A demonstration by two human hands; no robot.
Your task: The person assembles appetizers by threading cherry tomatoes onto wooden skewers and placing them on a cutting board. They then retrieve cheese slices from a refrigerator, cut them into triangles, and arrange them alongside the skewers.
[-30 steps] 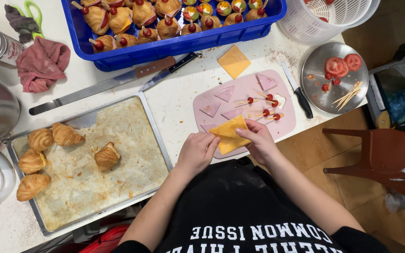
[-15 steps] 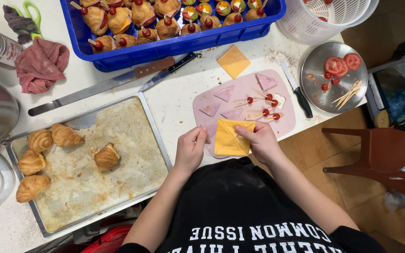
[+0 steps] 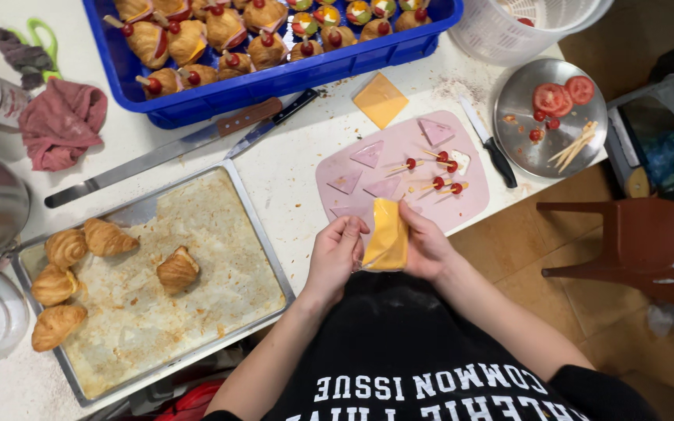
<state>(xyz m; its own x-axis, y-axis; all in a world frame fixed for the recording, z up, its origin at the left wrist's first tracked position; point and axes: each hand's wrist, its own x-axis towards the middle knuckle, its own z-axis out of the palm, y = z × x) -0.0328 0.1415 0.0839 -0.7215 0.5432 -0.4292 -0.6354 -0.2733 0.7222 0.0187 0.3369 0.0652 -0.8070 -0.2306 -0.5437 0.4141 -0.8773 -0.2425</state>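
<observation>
Head view, left to right: baking tray (image 3: 263, 257) with five croissants (image 3: 177, 269) at bench's near-left edge; left hand (image 3: 335, 253) and right hand (image 3: 424, 245) both pinching one cheese slice (image 3: 387, 238), lifted over pink cutting board's (image 3: 473, 206) near edge. Advisable: peel wrapper slowly, supporting slice against tearing.

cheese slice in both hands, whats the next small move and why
Probably peel the clear wrap off the cheese slice. Both the left hand and right hand pinch it at its edges above the pink cutting board, and film seems to show at its lower corner, though that is hard to tell.
</observation>
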